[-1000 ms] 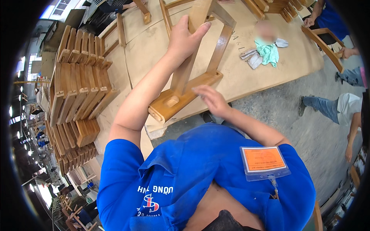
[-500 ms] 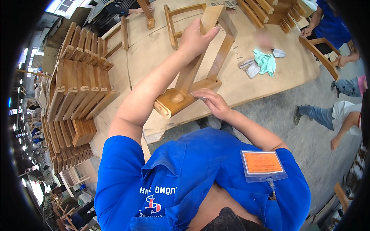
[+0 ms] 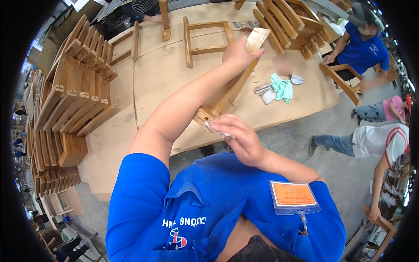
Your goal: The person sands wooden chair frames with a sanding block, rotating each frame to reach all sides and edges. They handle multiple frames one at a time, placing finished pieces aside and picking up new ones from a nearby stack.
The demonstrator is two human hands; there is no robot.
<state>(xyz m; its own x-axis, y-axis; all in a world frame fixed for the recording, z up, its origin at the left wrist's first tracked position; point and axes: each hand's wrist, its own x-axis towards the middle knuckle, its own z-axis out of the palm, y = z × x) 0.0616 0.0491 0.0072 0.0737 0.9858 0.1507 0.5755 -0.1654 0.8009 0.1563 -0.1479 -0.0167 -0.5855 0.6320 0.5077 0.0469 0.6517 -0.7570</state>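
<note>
My left hand [image 3: 239,54] is wrapped round the upper part of a brown wooden frame [image 3: 241,84], which stands tilted above the near edge of the table. At its lower end, a rounded end face with a hole [image 3: 203,116] points toward me. My right hand [image 3: 243,140] pinches a thin whitish pad [image 3: 217,129] at that lower end; whether it is sandpaper or cloth I cannot tell. My left forearm and right fingers hide part of the frame.
Stacked wooden frames [image 3: 72,94] stand at the left, more [image 3: 290,24] at the far right. Another frame [image 3: 208,50] lies beyond my left hand. A mint-green cloth [image 3: 281,88] rests on the brown-covered table [image 3: 168,56]. Co-workers [image 3: 364,50] stand at the table; others walk by on the right.
The frame has turned and tilted, its upper end now facing me. My right hand has moved from the lower bar's side to its rounded end. My view has shifted slightly.
</note>
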